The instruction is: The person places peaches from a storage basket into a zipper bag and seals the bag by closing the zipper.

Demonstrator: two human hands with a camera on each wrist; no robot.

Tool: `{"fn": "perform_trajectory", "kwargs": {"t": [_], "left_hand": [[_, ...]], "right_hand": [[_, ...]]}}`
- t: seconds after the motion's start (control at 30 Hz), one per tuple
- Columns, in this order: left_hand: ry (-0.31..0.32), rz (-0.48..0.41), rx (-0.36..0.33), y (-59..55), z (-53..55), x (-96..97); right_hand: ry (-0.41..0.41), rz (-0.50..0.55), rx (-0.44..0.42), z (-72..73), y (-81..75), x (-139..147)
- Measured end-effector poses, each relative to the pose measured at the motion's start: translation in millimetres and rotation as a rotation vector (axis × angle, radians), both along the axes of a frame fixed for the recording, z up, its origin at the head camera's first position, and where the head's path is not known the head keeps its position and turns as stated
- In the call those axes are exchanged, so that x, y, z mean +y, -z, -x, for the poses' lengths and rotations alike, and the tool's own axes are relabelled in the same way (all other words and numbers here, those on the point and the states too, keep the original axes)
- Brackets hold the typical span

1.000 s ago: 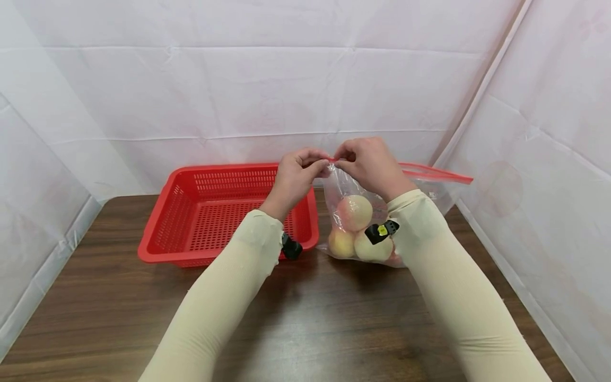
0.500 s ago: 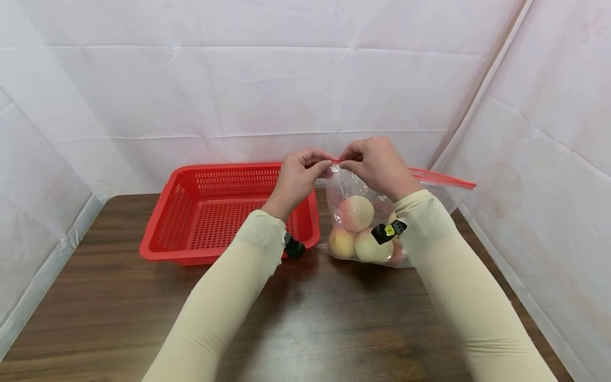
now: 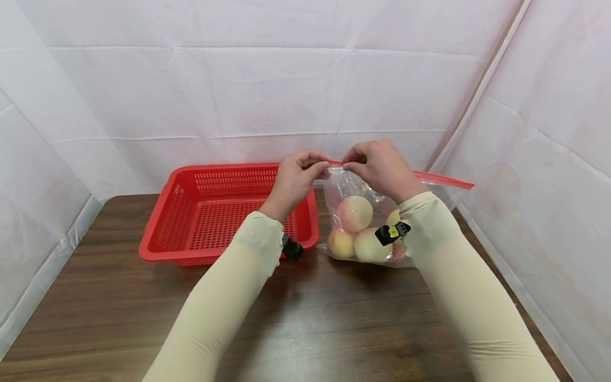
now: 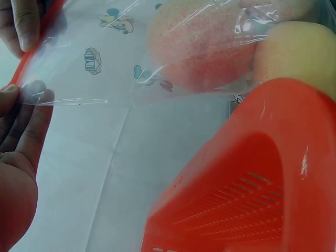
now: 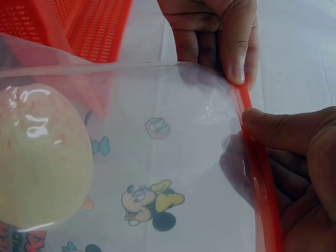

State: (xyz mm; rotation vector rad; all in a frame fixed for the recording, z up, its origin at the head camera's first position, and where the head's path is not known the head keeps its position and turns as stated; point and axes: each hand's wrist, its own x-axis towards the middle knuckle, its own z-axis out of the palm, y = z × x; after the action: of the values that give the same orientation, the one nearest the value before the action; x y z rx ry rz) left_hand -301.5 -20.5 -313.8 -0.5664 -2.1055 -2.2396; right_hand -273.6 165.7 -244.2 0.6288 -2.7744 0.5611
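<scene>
A clear zip bag [image 3: 336, 185] with a red seal strip [image 5: 261, 181] and printed cartoon figures stands on the table with several peaches [image 3: 355, 214] inside. My left hand [image 3: 298, 178] pinches the bag's top left corner between thumb and fingers. Close beside it, my right hand [image 3: 382, 167] pinches the same red strip a little further right, thumb on the near face and fingers behind, as the right wrist view shows. From there the strip runs right to a free end that sticks out past my right wrist. My right forearm hides part of the bag.
Left of the bag stands a red plastic basket [image 3: 157, 223] with slotted walls, its right rim close to the bag and under my left wrist. The brown wooden table [image 3: 305, 318] carries both. White sheeting [image 3: 267, 95] hangs behind and along both sides.
My right hand has slid a short way right along the red strip, away from my left hand, so more strip shows between them. The left hand stays at the corner.
</scene>
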Motion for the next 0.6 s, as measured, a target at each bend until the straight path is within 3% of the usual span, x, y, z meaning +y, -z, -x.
{"fn": "perform_trajectory", "kwargs": {"t": [0.6], "left_hand": [[-0.011,0.013,-0.006,0.4,-0.6,0.3]], "right_hand": [[-0.011,-0.001,0.008,-4.2,0.3,9.2]]}}
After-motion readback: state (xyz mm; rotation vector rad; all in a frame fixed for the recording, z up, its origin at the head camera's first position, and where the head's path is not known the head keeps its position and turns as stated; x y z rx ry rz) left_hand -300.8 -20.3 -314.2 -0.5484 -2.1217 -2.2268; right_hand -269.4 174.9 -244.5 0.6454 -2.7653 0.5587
